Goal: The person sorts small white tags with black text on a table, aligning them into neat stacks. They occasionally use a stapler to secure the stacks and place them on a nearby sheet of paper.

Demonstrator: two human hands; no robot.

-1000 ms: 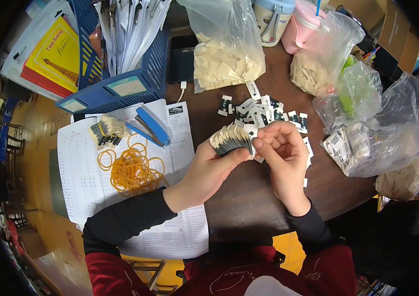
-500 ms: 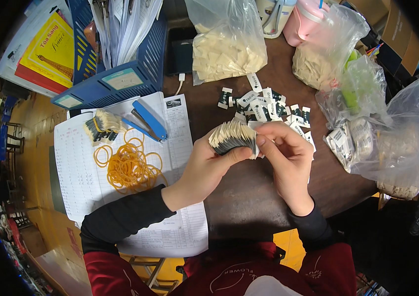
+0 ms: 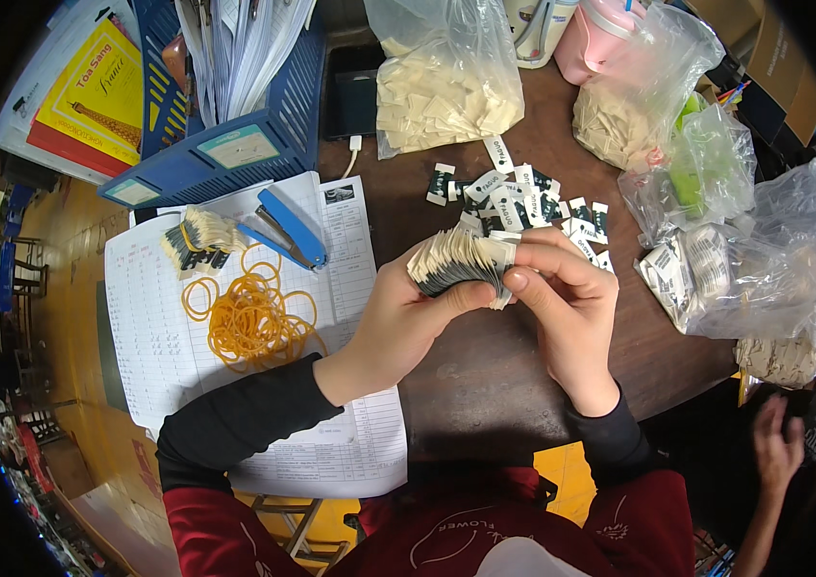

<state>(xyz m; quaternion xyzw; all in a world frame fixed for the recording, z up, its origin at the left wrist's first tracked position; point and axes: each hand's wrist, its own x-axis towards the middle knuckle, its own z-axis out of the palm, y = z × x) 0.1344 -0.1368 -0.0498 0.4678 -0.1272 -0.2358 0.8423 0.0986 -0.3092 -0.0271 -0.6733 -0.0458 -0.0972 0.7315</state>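
A thick fanned stack of small cream and dark fabric labels (image 3: 446, 265) is gripped in my left hand (image 3: 387, 325), its thumb pressed along the near side. My right hand (image 3: 569, 313) is at the stack's right end, thumb and forefinger pinching a pale label (image 3: 497, 252) against it. Just beyond my hands lies a loose pile of white and dark green labels (image 3: 514, 204). On the papers to the left are a banded bundle of labels (image 3: 198, 240), a heap of yellow rubber bands (image 3: 252, 325) and a blue stapler (image 3: 285, 231).
Behind the pile stands a clear bag of cream labels (image 3: 446, 101). More plastic bags (image 3: 764, 260) crowd the right side, near a pink container (image 3: 595, 43). A blue file tray (image 3: 235, 154) is at the back left. Another person's hand (image 3: 778, 444) shows at lower right.
A pale label now shows flat at the stack's right end, under my right fingers. Another person's hand has come into view at lower right. My left hand has barely moved.
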